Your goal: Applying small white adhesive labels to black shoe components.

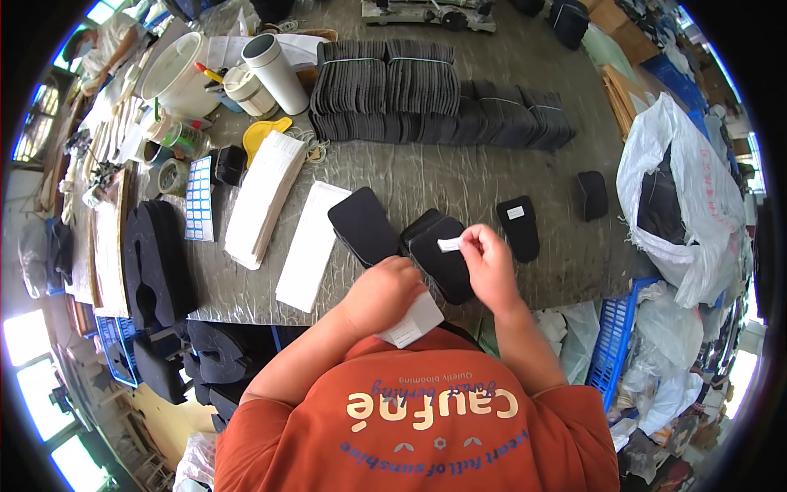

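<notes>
Red shirt (422,435), pad (520,238) clear of table edge (246,318)

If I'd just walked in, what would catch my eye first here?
Probably the tied stacks of dark pads across the far middle of the table, and the bulging white plastic bag at the right. Just beyond the orange shirt, the right hand pinches a small white label over a black pad, while the left hand holds white paper.
</notes>
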The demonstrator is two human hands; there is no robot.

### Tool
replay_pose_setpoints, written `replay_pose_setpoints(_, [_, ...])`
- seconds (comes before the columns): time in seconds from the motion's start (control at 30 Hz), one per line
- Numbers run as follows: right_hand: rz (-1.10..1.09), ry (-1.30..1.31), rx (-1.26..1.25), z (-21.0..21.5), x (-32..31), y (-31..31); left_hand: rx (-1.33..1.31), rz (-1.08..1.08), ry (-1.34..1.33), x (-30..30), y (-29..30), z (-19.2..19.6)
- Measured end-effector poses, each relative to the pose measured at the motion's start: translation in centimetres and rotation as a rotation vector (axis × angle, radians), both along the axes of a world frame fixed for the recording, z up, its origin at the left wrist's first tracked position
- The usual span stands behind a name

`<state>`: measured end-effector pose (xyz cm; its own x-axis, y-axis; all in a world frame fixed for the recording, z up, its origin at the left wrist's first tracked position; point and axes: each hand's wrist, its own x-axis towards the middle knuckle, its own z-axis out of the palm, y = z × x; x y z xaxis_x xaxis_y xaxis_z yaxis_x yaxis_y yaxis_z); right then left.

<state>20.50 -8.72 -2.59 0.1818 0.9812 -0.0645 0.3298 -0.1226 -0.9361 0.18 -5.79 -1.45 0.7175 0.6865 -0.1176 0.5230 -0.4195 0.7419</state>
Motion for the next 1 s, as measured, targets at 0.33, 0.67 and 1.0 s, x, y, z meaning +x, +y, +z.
replay_pose_setpoints(0.33, [0.000,-0.012,-0.122,-3.9,0.6,1.3,0.295,-0.140,0.024,1.1,-1.1,-1.9])
replay_pose_setpoints(0.67, [-0.007,-0.097,-0.096,-4.3,0.5,1.3,0.321,-0.148,0.058,1.5,-1.1,-2.2])
replay_pose_setpoints(1.0, [-0.114,-0.166,-0.221,-3.2,0.3,1.7,0.416,-0.226,0.229,2.6,-1.1,-1.9])
